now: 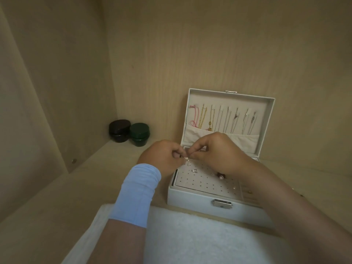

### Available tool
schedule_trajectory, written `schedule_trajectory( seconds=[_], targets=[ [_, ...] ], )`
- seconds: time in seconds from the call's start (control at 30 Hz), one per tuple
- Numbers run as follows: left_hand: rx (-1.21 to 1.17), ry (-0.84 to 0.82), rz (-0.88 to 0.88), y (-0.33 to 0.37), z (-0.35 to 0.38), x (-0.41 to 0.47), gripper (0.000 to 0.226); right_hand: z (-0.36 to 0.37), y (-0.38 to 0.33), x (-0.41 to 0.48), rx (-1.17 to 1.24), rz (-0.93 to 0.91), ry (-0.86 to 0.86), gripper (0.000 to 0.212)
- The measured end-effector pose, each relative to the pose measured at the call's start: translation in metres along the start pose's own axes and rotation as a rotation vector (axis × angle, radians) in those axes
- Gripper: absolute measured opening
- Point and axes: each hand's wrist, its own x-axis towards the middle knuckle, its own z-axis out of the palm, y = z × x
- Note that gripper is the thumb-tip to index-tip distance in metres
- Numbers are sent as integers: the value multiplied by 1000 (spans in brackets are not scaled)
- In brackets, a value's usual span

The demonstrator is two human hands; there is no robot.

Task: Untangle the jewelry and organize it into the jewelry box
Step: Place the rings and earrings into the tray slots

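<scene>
Pearl-white and very small, the earring hangs at the centre of the frame, just under the fingertips of both hands; the left hand, which comes out of a light blue sleeve, pinches it with curled fingers, and the right hand pinches it from the other side; which part each hand has, the post or the back, is too small to tell.

I judge that this piece is very light, hard and smooth, so it can slip easily; its thin metal part probably bends, so it is better to take hold at the bead and to keep it low over the box.

Directly under the hands lies the perforated pad of the white jewelry box; some small studs and a pink pearl already sit on it; the lid stands open behind, right of centre, with several chains hung in a row.

Two dark jars stand at the middle left, well apart from the box; a white cloth covers the lower part of the frame.
</scene>
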Motion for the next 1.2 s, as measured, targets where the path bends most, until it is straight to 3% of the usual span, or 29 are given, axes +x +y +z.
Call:
schedule_trajectory(
  seconds=[0.2, 0.33, 0.63, 0.83, 1.03, 1.2],
  targets=[
    [32, 107, 30, 8, 0, -2, 9, -45, 33, -27, 117, 77, 84, 10],
    [41, 181, 147, 32, 3, -1, 10, -83, 70, -54, 108, 126, 173, 11],
    [37, -142, 387, 158, 95, 32, 8, -136, 162, -117, -128, 293, 43, 12],
    [349, -413, 343, 199, 164, 62, 19, -128, 197, -130, -168, 346, -71, 17],
    [446, -522, 305, 209, 197, 78, 28, -133, 212, -131, -95, 374, -200, 16],
    [471, -487, 329, 208, 206, 79, 12, -127, 216, -130, 2, 361, -230, 23]
  ],
)
